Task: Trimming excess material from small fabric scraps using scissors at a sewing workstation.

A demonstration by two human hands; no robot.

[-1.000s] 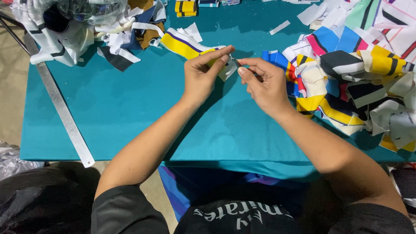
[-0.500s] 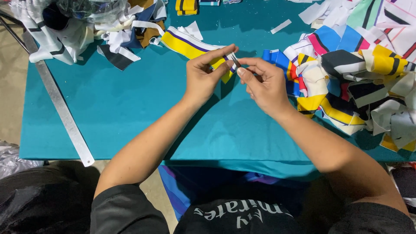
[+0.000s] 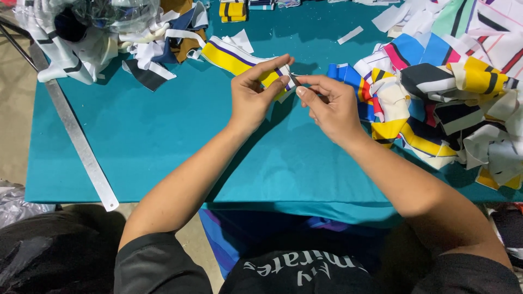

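My left hand (image 3: 255, 93) pinches the end of a yellow, white and purple striped fabric strip (image 3: 231, 56) that trails up and left across the teal table cover (image 3: 163, 141). My right hand (image 3: 329, 106) is closed on a small thin metal tool (image 3: 294, 80), its tip touching the strip's end between my two thumbs. Both hands meet above the middle of the table. What kind of tool it is cannot be made out.
A heap of coloured striped fabric pieces (image 3: 452, 92) lies at the right. White and black scraps (image 3: 103, 49) with a clear plastic bag (image 3: 109, 11) sit at the far left. A long metal ruler (image 3: 76, 139) lies along the left edge. More folded strips (image 3: 233, 10) rest at the back.
Both hands have shifted slightly up the table with the strip; the left thumb and forefinger have closed further over its end, and the tool tip stays at it.
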